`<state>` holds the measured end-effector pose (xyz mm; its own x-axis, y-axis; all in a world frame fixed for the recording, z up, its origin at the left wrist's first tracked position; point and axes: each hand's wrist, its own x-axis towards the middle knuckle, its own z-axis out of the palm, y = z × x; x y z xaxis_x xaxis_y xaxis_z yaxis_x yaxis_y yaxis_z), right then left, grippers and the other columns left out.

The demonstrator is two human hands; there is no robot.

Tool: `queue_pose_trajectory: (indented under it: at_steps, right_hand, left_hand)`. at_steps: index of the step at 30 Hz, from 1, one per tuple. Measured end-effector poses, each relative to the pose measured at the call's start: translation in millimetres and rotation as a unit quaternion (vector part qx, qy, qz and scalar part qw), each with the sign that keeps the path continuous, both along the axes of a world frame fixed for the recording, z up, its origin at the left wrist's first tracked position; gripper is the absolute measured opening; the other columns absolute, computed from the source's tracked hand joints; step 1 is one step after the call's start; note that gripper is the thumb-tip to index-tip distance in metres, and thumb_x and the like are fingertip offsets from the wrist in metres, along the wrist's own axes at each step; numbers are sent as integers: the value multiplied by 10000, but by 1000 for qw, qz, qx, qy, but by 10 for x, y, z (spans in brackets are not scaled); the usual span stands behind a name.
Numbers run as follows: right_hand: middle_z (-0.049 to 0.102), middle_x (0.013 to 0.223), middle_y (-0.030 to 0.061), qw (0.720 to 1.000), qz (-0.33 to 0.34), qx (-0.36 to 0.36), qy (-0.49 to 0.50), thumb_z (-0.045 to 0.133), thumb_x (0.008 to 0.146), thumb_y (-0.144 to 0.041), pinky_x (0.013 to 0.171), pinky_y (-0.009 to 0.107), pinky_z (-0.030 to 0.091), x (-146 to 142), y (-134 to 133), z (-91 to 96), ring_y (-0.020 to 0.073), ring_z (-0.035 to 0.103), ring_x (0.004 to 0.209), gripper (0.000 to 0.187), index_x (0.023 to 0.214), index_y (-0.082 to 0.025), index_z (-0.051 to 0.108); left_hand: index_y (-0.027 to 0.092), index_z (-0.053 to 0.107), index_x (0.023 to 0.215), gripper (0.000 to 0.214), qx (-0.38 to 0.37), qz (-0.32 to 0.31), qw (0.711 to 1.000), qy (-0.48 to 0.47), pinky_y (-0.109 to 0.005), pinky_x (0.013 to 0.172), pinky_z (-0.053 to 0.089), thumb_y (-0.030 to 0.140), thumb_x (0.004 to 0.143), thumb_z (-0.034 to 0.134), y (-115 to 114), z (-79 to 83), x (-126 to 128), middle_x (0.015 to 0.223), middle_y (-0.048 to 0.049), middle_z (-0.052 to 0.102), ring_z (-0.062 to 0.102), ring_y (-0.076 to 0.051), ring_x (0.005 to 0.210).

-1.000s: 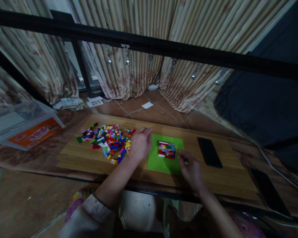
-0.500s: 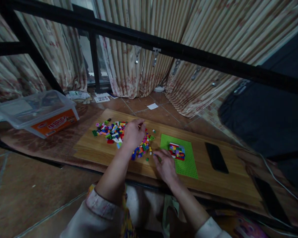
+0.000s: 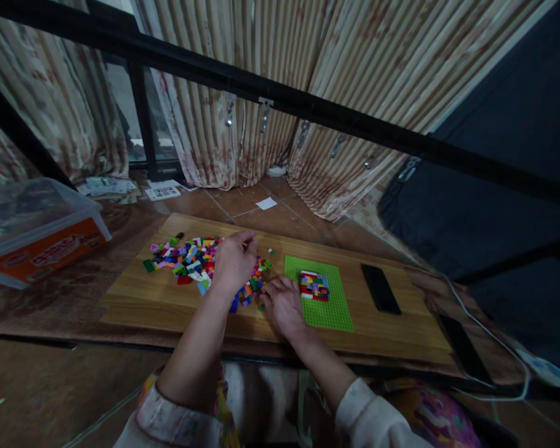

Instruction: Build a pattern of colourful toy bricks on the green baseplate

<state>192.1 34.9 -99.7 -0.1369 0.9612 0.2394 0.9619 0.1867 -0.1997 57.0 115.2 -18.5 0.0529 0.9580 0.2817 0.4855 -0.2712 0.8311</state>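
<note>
My left hand (image 3: 234, 261) is over the pile of small coloured building bricks (image 3: 193, 261), its fingers bent and a little apart. It hides part of the pile, and no brick shows in its fingers. My right hand (image 3: 284, 306) rests low at the pile's right edge, fingers loosely spread and touching loose bricks beside a small green brick (image 3: 261, 307). Right of it lies a green studded baseplate (image 3: 338, 305). On the plate sits a flat, multicoloured block of joined bricks (image 3: 314, 285), with red and white along its edges.
A wooden board (image 3: 140, 305) bears the bricks and a black phone (image 3: 380, 289). Another dark phone (image 3: 464, 348) lies at the right with a white cable (image 3: 485, 330). A clear plastic box (image 3: 42, 239) with an orange label stands left. A black rail (image 3: 308, 106) crosses before the curtains.
The view has shifted, so the scene sits further left. My right hand has moved closer to the pile and its loose bricks. My left hand stays over the pile.
</note>
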Motion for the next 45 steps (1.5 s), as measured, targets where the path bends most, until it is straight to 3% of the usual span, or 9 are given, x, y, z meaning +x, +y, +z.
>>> queue_pose_trajectory:
  at_steps: [7, 11, 14, 17, 19, 23, 30, 38, 45]
  right_hand:
    - [669, 860, 43, 1000, -2, 6, 2, 522, 899, -205, 803, 329, 358, -84, 44, -7, 201, 529, 895, 145, 842, -202, 656]
    - [679, 893, 51, 988, -12, 51, 144, 457, 912, -156, 803, 299, 426, 28, -95, 47, 173, 591, 863, 211, 930, -196, 663]
    - [690, 918, 50, 952, -60, 84, 288, 473, 902, -200, 807, 292, 468, 335, -277, 80, 166, 629, 872, 192, 932, -197, 663]
    - [713, 875, 61, 890, -162, 107, 412, 568, 839, -301, 759, 319, 508, 791, -424, 77, 191, 664, 812, 165, 880, -174, 665]
    - [721, 804, 67, 869, -211, 105, 434, 614, 785, -332, 726, 335, 522, 1092, -461, 78, 206, 675, 759, 192, 842, -157, 672]
    - [744, 839, 78, 908, -209, 74, 356, 612, 763, -332, 773, 378, 531, 1455, -393, 118, 226, 688, 797, 218, 860, -162, 709]
    - [737, 991, 64, 977, -106, 42, 178, 486, 860, -212, 847, 362, 524, 1427, -214, 110, 205, 684, 903, 271, 1004, -208, 716]
    - [717, 963, 101, 995, -87, 42, 25, 393, 889, -120, 799, 348, 522, 1416, -244, -128, 209, 651, 873, 379, 1174, -174, 637]
    - [708, 914, 101, 995, -82, 38, -44, 367, 890, -101, 788, 337, 507, 1381, -239, -131, 209, 633, 819, 420, 1255, -157, 569]
  left_hand:
    - [141, 693, 1067, 306, 8, -3, 1000, 12, -309, 895, 509, 231, 829, 522, 10, -50, -5, 1019, -92, 731, 681, -192, 926]
    - [145, 695, 1064, 309, 10, -7, 999, 30, -317, 906, 505, 255, 832, 522, 14, -55, -3, 1026, -93, 729, 679, -200, 932]
    - [155, 695, 1060, 302, 6, -13, 999, 44, -307, 894, 508, 256, 838, 517, -1, -44, 35, 1018, -84, 731, 683, -192, 903]
    - [160, 696, 1052, 289, 2, -30, 997, 72, -303, 897, 499, 236, 844, 509, -43, -29, 103, 1056, -89, 721, 674, -199, 947]
    - [166, 698, 1045, 281, 0, -45, 994, 99, -300, 877, 501, 230, 851, 504, -76, -25, 151, 1055, -92, 721, 672, -208, 953]
    - [174, 703, 1026, 275, -1, -76, 987, 144, -283, 800, 511, 235, 868, 486, -118, -41, 217, 952, -89, 737, 687, -203, 850]
    - [194, 695, 1068, 293, -14, -89, 979, 182, -268, 806, 503, 212, 871, 480, -136, -60, 241, 956, -70, 740, 684, -190, 842]
    - [209, 702, 1048, 280, -5, -85, 976, 200, -295, 839, 502, 212, 861, 494, -134, -80, 232, 967, -74, 739, 681, -215, 900]
    - [207, 705, 986, 257, -10, -92, 973, 211, -289, 795, 500, 228, 879, 473, -144, -54, 217, 934, -70, 737, 680, -208, 848]
